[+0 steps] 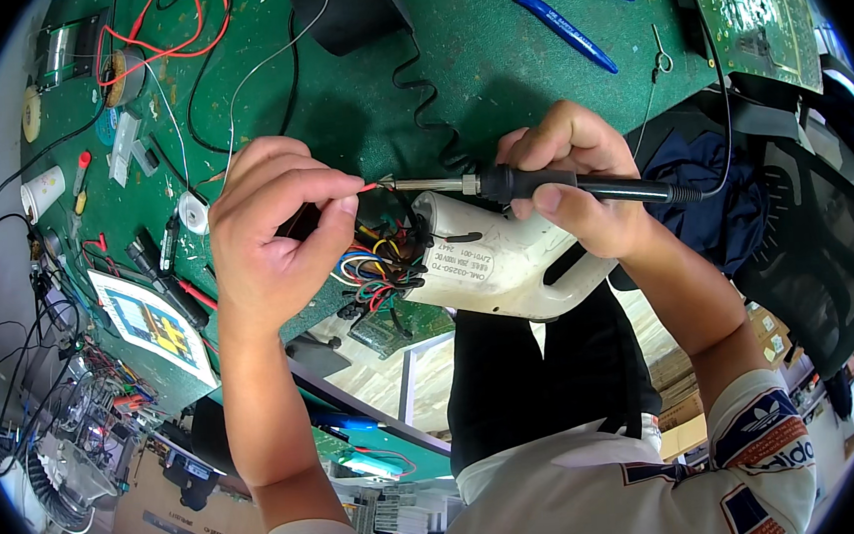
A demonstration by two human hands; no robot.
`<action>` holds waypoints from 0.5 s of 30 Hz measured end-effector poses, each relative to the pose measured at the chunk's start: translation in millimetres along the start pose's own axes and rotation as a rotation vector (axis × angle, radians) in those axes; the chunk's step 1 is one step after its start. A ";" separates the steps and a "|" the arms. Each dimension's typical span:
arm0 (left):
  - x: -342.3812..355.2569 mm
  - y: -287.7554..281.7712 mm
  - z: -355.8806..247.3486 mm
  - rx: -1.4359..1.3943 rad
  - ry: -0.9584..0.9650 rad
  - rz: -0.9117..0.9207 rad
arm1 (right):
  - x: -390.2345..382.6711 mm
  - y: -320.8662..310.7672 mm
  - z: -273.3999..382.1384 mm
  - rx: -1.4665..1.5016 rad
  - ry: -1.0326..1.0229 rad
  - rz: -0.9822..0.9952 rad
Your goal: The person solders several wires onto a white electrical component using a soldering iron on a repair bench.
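Observation:
My left hand (278, 223) pinches a thin red wire (369, 186) between thumb and forefinger. Gripped in my right hand (580, 175) is a soldering iron (526, 181) with a black handle, its metal tip pointing left. The tip meets or nearly meets the end of the red wire; I cannot tell which. Below the iron lies an off-white, pistol-shaped plug housing (486, 257) with a loop handle. A bundle of coloured wires (381, 261) spills from its left end. A thin grey wire (256, 70) runs down to my left hand, where its end is hidden.
Blue-handled cutters (568, 20) lie on the green bench (493, 81). A black box-like object (352, 12) trails a coiled cord. At left are red leads (164, 52), a white cup (43, 192) and a printed sheet (156, 328). A circuit board (763, 15) sits at the right.

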State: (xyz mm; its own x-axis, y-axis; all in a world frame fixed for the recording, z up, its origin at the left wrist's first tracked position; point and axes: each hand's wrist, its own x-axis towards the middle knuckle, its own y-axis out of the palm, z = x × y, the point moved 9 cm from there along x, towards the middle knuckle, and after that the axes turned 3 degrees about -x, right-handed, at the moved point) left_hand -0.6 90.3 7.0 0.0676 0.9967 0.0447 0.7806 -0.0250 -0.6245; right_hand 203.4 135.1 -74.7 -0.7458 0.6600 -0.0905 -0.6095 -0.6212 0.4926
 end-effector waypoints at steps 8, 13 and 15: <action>-0.3 -0.3 2.0 0.015 -0.014 0.002 | -1.9 4.4 3.5 -0.077 -0.016 -0.004; -0.8 -0.2 2.4 0.009 -0.023 -0.009 | -2.5 6.3 8.8 -0.152 -0.036 0.000; -0.7 -0.1 2.4 0.012 -0.023 -0.010 | -2.2 7.2 11.2 -0.194 -0.072 -0.015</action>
State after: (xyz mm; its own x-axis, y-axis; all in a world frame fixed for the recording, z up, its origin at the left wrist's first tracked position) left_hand -2.2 89.8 5.1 0.0452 0.9984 0.0332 0.7736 -0.0139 -0.6335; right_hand 203.7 133.9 -61.2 -0.7195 0.6938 -0.0308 -0.6657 -0.6763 0.3154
